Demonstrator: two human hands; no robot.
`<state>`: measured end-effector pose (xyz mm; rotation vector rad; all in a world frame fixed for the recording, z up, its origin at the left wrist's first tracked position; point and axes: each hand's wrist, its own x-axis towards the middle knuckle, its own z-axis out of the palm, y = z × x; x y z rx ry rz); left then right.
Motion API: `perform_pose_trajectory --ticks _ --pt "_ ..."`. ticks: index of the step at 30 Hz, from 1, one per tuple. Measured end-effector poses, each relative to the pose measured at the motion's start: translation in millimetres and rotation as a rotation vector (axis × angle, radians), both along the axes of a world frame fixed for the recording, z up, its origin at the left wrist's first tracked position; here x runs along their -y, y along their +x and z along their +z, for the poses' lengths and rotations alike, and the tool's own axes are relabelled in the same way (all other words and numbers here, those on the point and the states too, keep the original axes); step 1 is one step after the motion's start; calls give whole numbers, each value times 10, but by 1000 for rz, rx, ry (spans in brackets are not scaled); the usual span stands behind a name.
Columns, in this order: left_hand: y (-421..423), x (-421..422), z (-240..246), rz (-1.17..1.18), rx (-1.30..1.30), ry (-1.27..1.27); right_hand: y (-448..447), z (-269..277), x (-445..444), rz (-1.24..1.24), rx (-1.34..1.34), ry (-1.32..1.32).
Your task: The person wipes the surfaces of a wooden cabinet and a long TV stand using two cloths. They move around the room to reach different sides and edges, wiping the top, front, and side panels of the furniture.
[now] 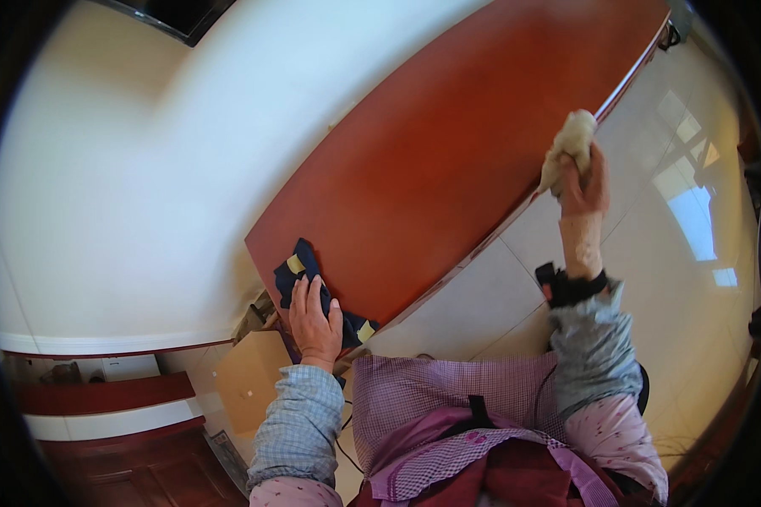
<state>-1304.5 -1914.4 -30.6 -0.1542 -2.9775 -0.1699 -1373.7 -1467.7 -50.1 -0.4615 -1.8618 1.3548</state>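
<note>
A long reddish-brown cabinet top (418, 139) stretches diagonally before me against the wall. On its near left end my left hand (315, 317) lies palm down, pressing on a dark blue cloth (301, 253) with pale yellow patches. The fingers are slightly spread, and part of the cloth is hidden under them. My right hand (585, 180) grips a bunched cream-coloured cloth (574, 136) at the front edge of the cabinet top, farther to the right. It overlaps the edge, and the side of the cabinet below is mostly out of sight.
A cardboard box (247, 380) stands on the floor by the cabinet's left end. A white wall (114, 209) rises behind, with a dark screen corner (184, 19) above. Dark red wooden furniture (133, 469) is at lower left. Shiny floor tiles (640, 253) reflect light at right.
</note>
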Motion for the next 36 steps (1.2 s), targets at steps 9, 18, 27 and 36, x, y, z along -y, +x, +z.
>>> perform_pose_trajectory --ticks 9,18,27,36 --pt "11 -51 36 29 -19 -1 -121 -4 1091 485 6 903" --pt "8 -189 -62 278 -124 127 298 28 1233 712 57 881" --pt "147 -448 -87 380 -124 95 331 79 1316 560 398 1520" --pt "151 -407 -96 371 -118 122 251 127 1143 815 223 1093"
